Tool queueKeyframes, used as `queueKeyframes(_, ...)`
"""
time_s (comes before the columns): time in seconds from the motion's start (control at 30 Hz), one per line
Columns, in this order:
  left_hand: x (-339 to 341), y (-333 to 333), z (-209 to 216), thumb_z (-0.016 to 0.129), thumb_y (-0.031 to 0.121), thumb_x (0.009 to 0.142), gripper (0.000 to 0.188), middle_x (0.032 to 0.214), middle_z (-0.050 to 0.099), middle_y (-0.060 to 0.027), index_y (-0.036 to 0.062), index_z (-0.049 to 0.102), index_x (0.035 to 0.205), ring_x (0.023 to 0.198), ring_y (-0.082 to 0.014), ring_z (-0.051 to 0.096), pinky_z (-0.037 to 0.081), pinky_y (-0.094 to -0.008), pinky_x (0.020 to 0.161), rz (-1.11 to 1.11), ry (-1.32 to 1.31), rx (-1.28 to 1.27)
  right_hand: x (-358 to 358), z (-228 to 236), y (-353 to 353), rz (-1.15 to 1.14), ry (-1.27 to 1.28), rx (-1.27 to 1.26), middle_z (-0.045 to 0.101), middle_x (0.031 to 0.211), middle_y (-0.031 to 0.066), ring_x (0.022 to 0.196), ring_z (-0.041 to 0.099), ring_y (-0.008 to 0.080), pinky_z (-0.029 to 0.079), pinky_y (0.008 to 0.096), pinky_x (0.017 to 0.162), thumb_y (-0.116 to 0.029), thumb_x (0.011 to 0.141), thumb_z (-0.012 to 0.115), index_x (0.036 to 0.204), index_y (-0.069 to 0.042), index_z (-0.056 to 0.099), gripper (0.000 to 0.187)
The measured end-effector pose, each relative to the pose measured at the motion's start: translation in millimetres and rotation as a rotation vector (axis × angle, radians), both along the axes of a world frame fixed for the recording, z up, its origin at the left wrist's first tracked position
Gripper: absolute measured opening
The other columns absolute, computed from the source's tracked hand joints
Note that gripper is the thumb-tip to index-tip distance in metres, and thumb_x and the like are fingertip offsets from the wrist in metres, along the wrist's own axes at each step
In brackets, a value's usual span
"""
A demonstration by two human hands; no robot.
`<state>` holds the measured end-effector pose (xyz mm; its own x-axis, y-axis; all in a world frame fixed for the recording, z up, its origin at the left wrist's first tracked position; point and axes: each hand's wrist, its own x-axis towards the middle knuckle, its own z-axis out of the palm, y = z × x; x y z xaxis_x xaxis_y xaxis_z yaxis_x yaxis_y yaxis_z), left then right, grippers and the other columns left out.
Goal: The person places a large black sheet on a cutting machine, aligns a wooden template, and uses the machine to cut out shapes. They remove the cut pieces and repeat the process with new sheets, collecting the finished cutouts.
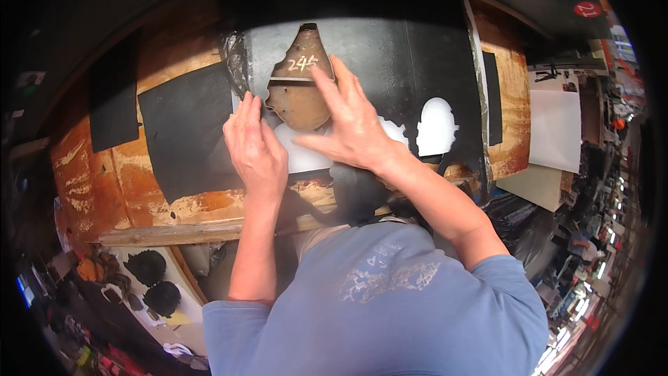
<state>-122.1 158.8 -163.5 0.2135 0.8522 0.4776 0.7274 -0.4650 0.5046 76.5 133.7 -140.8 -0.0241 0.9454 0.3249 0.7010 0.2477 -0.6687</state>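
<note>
A brown, notched, pear-shaped cutting die [300, 106] with chalk writing and a dark bar across it lies on a glossy black sheet [376, 49]. My right hand [355, 122] is at the die's right side, fingers spread, one finger reaching over its edge and the thumb stretched below it. At the lower left of the die is my left hand [256, 143], its fingers stretched out and their tips close to the notched edge. Whether those fingertips touch it I cannot tell. Below the die, a white area [300, 152] shows between my hands.
Right of my hands is a white notched shape [437, 127] within the black sheet. Dark flat pieces [184, 129] lie on the worn wooden bench [125, 188] at left. White sheets [554, 129] are beyond its right end. Black round pieces [162, 298] lie on a lower surface.
</note>
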Motion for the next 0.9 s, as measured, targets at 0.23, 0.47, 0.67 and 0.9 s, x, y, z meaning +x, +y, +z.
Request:
queueKeyframes(0.23,2.4,-5.0,2.7,0.062,-0.012,0.093,0.055,0.140,0.070,-0.0193,-0.0021,0.058,0.147,0.122,-0.0407,0.067,0.052,-0.0506,0.107,0.069,0.033,-0.039,8.1,-17.6,38.6,0.140,0.083,0.058,0.045,0.159,0.0351,0.136,0.057,0.0520,0.053,0.0533,0.112,-0.027,0.064,0.100,0.148,-0.004,0.058,0.096)
queueKeyframes(0.47,8.8,-7.7,4.5,0.057,-0.005,0.100,0.056,0.146,0.066,-0.0205,-0.0018,0.050,0.155,0.131,-0.0365,0.065,0.051,-0.0447,0.112,0.165,-0.244,-0.152,13.4,-20.4,50.2,0.180,0.031,0.092,0.046,0.160,0.0293,0.132,0.059,0.0489,0.048,0.0537,0.113,-0.033,0.065,0.098,0.147,-0.008,0.060,0.093)
queueKeyframes(0.67,-2.3,-8.5,8.3,0.063,-0.005,0.099,0.051,0.144,0.066,-0.0195,-0.0014,0.056,0.150,0.131,-0.0351,0.063,0.051,-0.0426,0.110,0.077,-0.292,-0.192,14.3,-20.2,47.9,0.165,-0.006,0.086,0.046,0.159,0.0291,0.133,0.057,0.0484,0.047,0.0545,0.114,-0.034,0.066,0.096,0.149,-0.008,0.058,0.095)
queueKeyframes(0.9,-8.0,-79.9,43.4,0.078,-0.003,0.087,0.021,0.094,0.074,-0.0131,0.0016,0.069,0.105,0.089,-0.0338,0.071,0.051,-0.0476,0.097,-0.444,-0.365,-0.478,34.3,-1.0,4.7,0.013,0.163,0.142,0.064,0.134,0.0232,0.119,0.066,0.0400,0.055,0.0451,0.101,-0.020,0.086,0.086,0.140,-0.002,0.062,0.061)
